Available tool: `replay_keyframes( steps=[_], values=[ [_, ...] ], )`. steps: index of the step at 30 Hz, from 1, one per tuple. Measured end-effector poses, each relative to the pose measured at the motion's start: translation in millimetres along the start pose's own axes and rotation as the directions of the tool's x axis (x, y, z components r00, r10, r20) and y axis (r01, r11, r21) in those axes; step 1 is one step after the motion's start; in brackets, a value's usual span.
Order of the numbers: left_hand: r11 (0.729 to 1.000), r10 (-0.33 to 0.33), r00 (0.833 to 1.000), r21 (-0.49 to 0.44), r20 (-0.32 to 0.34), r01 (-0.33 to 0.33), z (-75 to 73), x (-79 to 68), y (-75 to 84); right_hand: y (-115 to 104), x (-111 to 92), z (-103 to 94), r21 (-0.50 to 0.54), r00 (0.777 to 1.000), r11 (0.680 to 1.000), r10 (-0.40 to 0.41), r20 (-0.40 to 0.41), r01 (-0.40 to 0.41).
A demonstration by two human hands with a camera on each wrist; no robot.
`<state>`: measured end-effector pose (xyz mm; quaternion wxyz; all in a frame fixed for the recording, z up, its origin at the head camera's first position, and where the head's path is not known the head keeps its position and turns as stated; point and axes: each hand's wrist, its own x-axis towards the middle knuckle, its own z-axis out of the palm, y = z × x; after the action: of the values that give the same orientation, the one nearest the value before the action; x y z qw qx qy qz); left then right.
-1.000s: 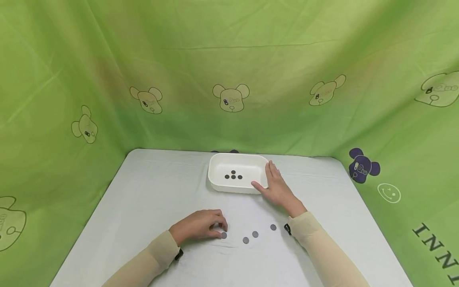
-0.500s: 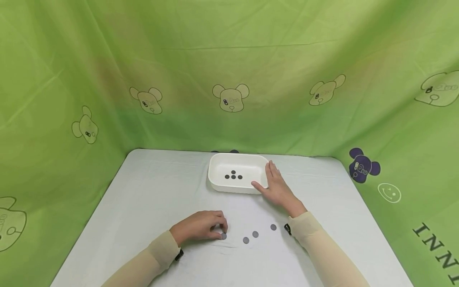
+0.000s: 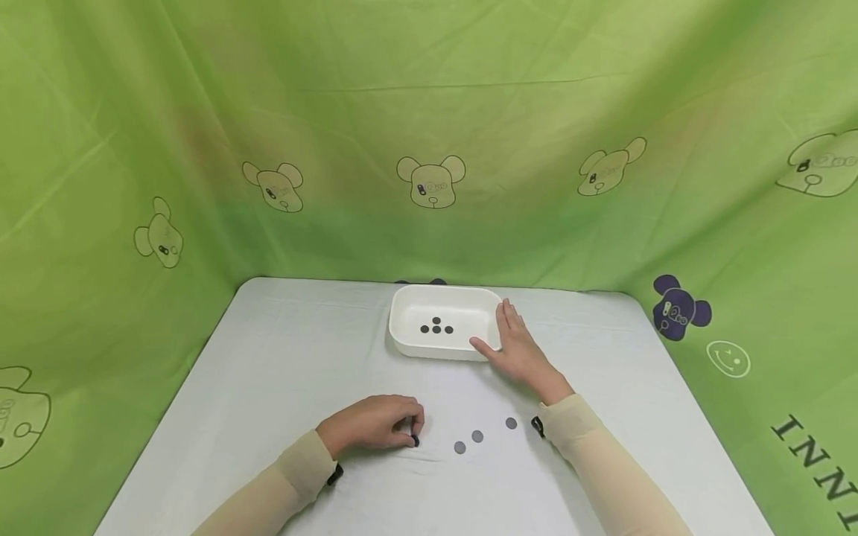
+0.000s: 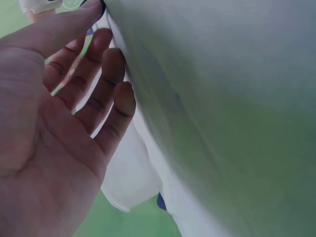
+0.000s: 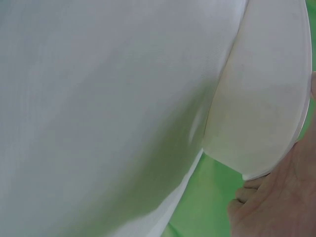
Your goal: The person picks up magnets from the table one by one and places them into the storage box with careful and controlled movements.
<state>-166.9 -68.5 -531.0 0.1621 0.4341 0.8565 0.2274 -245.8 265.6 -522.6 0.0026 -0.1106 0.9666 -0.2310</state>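
In the head view my left hand [image 3: 378, 422] is low over the white tabletop, thumb and index fingertip pinching a small dark disc [image 3: 415, 441] tipped on its edge. The left wrist view shows that disc [image 4: 102, 8] as a dark rim beside the thumb tip, the other fingers loosely bent. My right hand [image 3: 521, 356] rests against the right end of a white rectangular basin [image 3: 429, 352], fingers straight along its outer wall and thumb over the near rim. Inside the basin lie several dark discs [image 3: 436, 330] in a small cluster.
Three loose grey discs lie on the table between the forearms: a left one [image 3: 459, 447], a middle one [image 3: 477, 436] and a right one [image 3: 512, 423]. Green printed curtain [image 3: 429, 246] hangs behind the table's far edge and along both sides.
The disc at my left fingertips lay flat and grey before; now it is tilted up, showing dark, and pinched. My right hand, the basin and the other discs stay where they were.
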Motion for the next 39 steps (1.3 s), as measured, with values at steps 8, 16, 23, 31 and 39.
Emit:
replay_keyframes(
  steps=[8, 16, 23, 31, 39],
  values=[
    [1.0, 0.016, 1.0, -0.01, -0.014, -0.016, -1.5, -0.2, -4.0, 1.1, -1.5, 1.2, -0.003, 1.0, 1.0, 0.001, 0.002, -0.001],
    [1.0, -0.005, 0.992, 0.004, -0.129, 0.006, -10.5, 3.0, -2.4, 0.2, -1.0, 0.1, -0.01, 1.0, 1.0, 0.0, 0.001, 0.0],
    [0.998, -0.023, 0.971, 0.056, -0.239, 0.037, -22.1, 10.1, -2.4, -0.6, -0.2, -1.0, -0.012, 1.0, 1.0, 0.003, 0.008, -0.003],
    [0.993, -0.032, 0.932, 0.092, -0.361, 0.07, -37.6, 21.3, -2.5, -1.4, 0.9, -1.5, -0.017, 1.0, 1.0, 0.001, 0.002, -0.001],
    [0.99, -0.07, 0.892, 0.078, -0.446, 0.117, -48.1, 37.1, 0.0, -0.5, 0.2, 0.0, -0.013, 1.0, 1.0, 0.001, 0.001, -0.001]
  ],
)
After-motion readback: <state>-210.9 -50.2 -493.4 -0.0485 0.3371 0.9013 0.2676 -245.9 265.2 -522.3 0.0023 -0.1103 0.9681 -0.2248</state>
